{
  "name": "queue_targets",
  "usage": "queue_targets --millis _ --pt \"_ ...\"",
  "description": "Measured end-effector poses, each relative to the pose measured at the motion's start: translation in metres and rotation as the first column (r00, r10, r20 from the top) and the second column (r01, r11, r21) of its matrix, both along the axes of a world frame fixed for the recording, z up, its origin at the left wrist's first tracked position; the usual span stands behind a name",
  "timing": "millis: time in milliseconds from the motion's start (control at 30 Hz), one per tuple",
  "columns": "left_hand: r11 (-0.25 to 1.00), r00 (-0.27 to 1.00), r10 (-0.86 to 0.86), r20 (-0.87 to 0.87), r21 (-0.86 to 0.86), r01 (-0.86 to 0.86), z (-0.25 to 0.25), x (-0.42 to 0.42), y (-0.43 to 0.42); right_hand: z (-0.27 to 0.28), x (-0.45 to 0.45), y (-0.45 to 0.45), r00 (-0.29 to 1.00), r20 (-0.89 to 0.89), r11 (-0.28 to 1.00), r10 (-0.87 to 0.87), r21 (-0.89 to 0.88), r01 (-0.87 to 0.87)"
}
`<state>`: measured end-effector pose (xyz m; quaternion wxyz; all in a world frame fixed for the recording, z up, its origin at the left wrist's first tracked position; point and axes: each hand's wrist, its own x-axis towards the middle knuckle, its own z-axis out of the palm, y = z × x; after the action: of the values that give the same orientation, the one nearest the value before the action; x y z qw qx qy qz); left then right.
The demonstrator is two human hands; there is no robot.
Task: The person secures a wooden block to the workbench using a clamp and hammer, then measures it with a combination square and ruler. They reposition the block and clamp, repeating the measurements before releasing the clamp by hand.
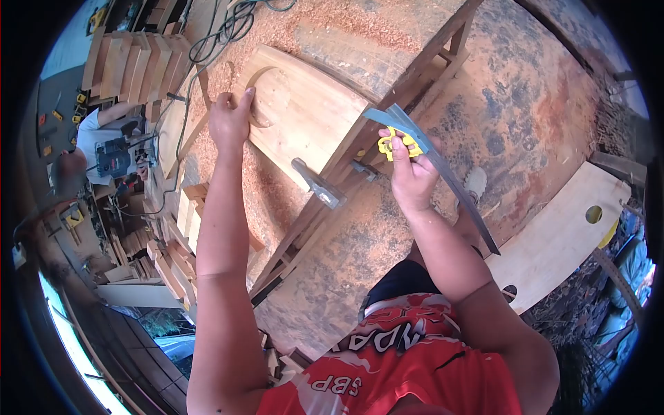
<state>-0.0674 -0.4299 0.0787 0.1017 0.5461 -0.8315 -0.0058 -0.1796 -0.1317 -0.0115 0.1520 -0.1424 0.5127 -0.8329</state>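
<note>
A pale wooden board (311, 104) lies on the sawdust-covered bench, with a curved cut-out at its left part. My left hand (229, 119) rests on the board's left end beside the cut-out, its fingers apart. A metal clamp (319, 185) sits at the board's near edge. To the right of the board, my right hand (409, 173) is closed around the yellow handle of a tool (460, 185), which looks like a handsaw with a long thin grey blade pointing down to the right. The tool is held in the air beyond the bench edge.
Stacked wood pieces (135, 66) stand at the upper left, near another person (93, 145) by a power tool (114, 159). A green cable (225, 31) coils on the bench. A large plywood panel (560, 232) with round holes lies at the right.
</note>
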Motion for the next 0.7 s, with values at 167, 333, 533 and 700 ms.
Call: queue_targets --millis 167,333,533,700 --pt "1.0 1.0 0.014 -0.008 0.017 -0.014 0.0016 -0.0002 0.001 0.0039 0.0001 -0.0014 0.999 0.028 0.996 -0.029 -0.08 0.031" --pt "0.999 1.0 0.014 0.015 0.034 -0.014 0.0005 0.0 -0.0025 0.0001 -0.0002 -0.0025 0.999 0.039 1.0 -0.011 -0.002 0.011" --pt "1.0 1.0 0.011 -0.007 0.021 -0.011 -0.0011 0.0018 -0.0027 0.0006 -0.0003 0.005 0.999 0.022 0.996 -0.041 -0.081 0.043" --pt "0.999 1.0 0.019 -0.014 0.039 -0.018 0.0033 -0.0002 0.0007 0.0004 0.0011 0.0028 0.996 0.088 0.998 -0.02 -0.058 0.025"
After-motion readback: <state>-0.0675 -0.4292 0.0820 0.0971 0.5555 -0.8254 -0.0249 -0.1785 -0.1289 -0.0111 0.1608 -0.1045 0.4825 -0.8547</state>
